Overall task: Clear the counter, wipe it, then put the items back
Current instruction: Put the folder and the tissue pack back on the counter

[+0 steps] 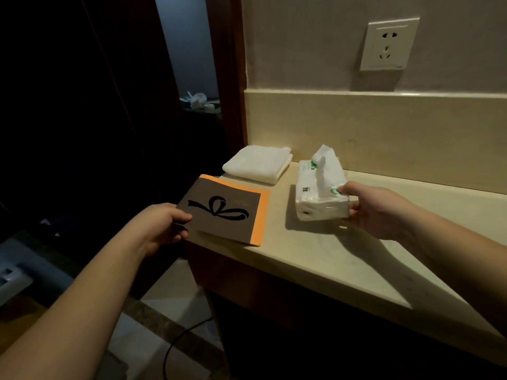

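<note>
The left hand (162,229) pinches the near left corner of a flat brown card envelope (223,211) with an orange border and a black ribbon print, thumb on top, fingers (178,233) curled beneath. Its far part lies over the smooth cream stone tabletop (343,259). The right hand (375,209) grips the right end of a soft plastic tissue pack (319,192), one tissue sticking up. Beyond the left fingers lies a folded white towel (259,163).
</note>
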